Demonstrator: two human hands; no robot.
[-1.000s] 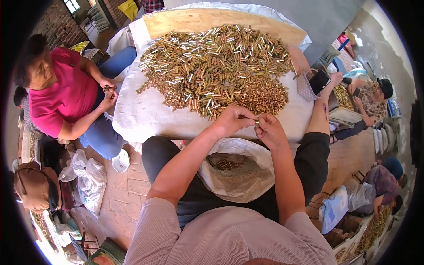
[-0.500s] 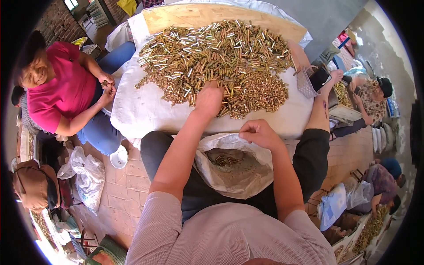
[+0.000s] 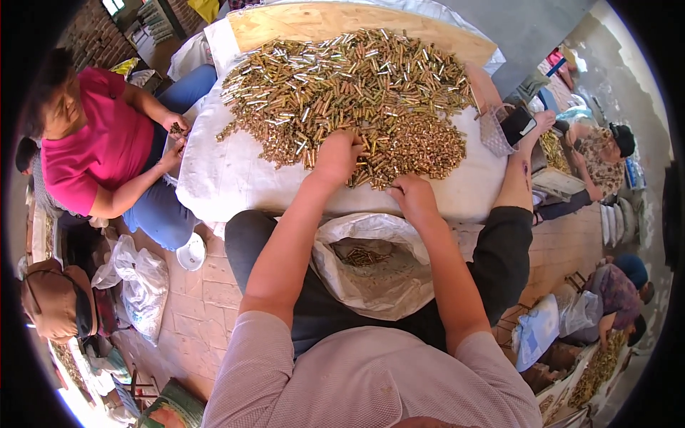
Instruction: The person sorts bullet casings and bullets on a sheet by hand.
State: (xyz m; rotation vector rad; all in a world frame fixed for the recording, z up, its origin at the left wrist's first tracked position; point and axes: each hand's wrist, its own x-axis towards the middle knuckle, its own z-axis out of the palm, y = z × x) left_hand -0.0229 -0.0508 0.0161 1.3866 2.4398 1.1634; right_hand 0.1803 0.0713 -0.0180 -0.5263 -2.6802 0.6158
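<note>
A wide pile of small brass-coloured metal cylinders (image 3: 314, 85) covers much of the white-covered table (image 3: 242, 182) in front of me. Longer pieces lie at the back, and shorter ones (image 3: 428, 146) gather at the near right. My left hand (image 3: 338, 155) rests at the pile's near middle, fingers curled together; what they hold is hidden. At the near edge of the pile, my right hand (image 3: 415, 198) is pinched, its fingertips by the pieces; whatever is in them is too small to name. An open white sack (image 3: 385, 303) sits in my lap with several metal pieces (image 3: 362, 255) inside.
A wooden board (image 3: 342, 18) borders the table's far side. At the left sits a person in a pink top (image 3: 107, 135), holding small pieces. A white bucket (image 3: 191, 253) and plastic bags (image 3: 143, 285) stand on the brick floor. Other people work at the right.
My right hand has moved forward from above the sack's rim to the pile's near edge. My left hand stays at the pile, its fingers slightly shifted. The person in pink has turned their head down.
</note>
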